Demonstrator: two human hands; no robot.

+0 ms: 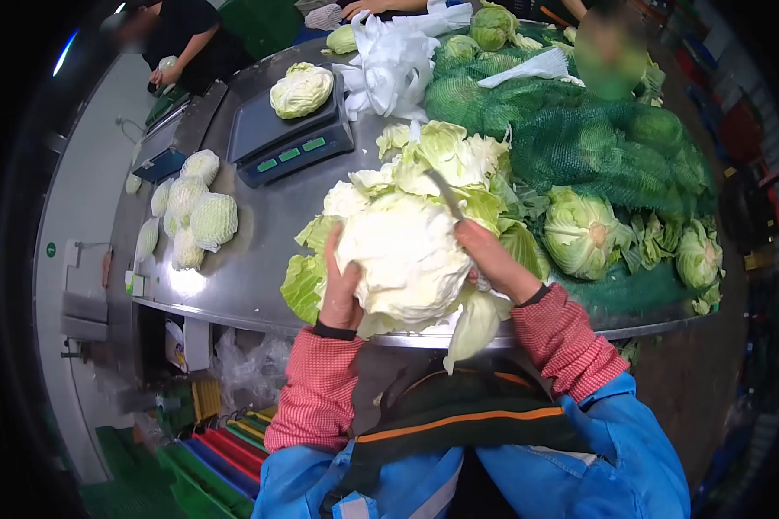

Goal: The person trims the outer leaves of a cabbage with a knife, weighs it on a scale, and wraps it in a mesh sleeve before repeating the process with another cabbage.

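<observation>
A large pale cabbage [402,255] is held between my two hands at the near edge of the metal table. My left hand [341,281] is against its left side, with the fingers partly hidden by it. On the right side, my right hand [492,259] grips a knife [444,193], its blade pointing up and to the left, and also touches the cabbage. A loose leaf [478,327] hangs below the cabbage on the right. Cut outer leaves [448,154] are piled behind and around it.
A scale [290,138] bears a trimmed cabbage [302,90]. Net-wrapped cabbages [186,203] sit at left. Green mesh sacks [610,143] and whole cabbages [582,232] lie at right. White bags [391,65] are behind. A co-worker [182,39] stands at far left; others are beyond the table.
</observation>
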